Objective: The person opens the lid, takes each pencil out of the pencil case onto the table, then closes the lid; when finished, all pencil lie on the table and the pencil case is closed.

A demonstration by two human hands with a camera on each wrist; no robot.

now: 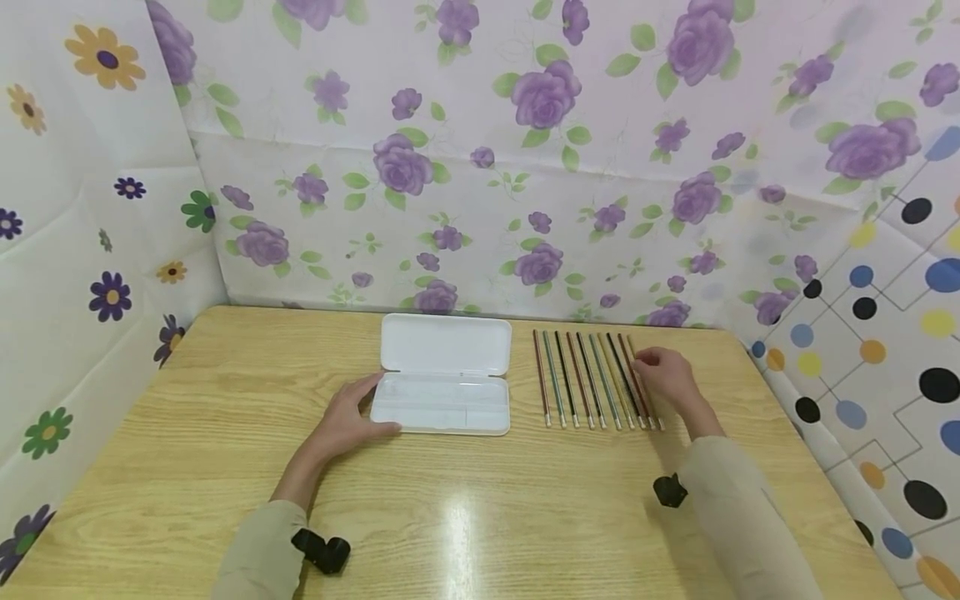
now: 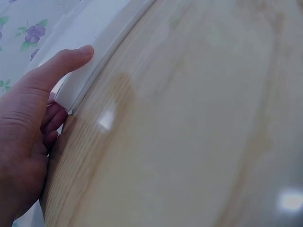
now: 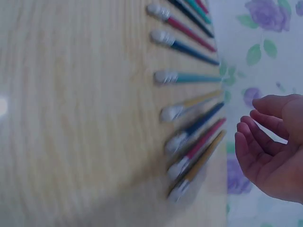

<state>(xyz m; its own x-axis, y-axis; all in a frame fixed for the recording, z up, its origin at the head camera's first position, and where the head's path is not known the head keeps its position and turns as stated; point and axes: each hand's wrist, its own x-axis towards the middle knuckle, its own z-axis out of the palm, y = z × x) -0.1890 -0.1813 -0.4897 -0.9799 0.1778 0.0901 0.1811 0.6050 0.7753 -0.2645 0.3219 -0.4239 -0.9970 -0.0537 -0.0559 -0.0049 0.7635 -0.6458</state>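
A white pencil case point(image 1: 446, 343) lies unfolded on the table, its lid leaning away and its compartmented base toward me. At the base's left end my left hand point(image 1: 348, 421) holds the case, thumb over the front edge and fingers bent at the side; the left wrist view shows the thumb point(image 2: 71, 61) on the white rim. Right of the case runs a row of several eraser-tipped pencils point(image 1: 566, 379), erasers toward me. My right hand point(image 1: 667, 379) hovers by the row's right end, near a yellow pencil point(image 3: 201, 163), fingers loosely bent with nothing between them.
The wooden table point(image 1: 420, 517) ends at the back against a flowered cloth point(image 1: 300, 217). A dotted cloth point(image 1: 847, 400) hangs at the right, another flowered cloth point(image 1: 67, 317) at the left. Dark wrist cameras point(image 1: 322, 552) are worn on both sleeves.
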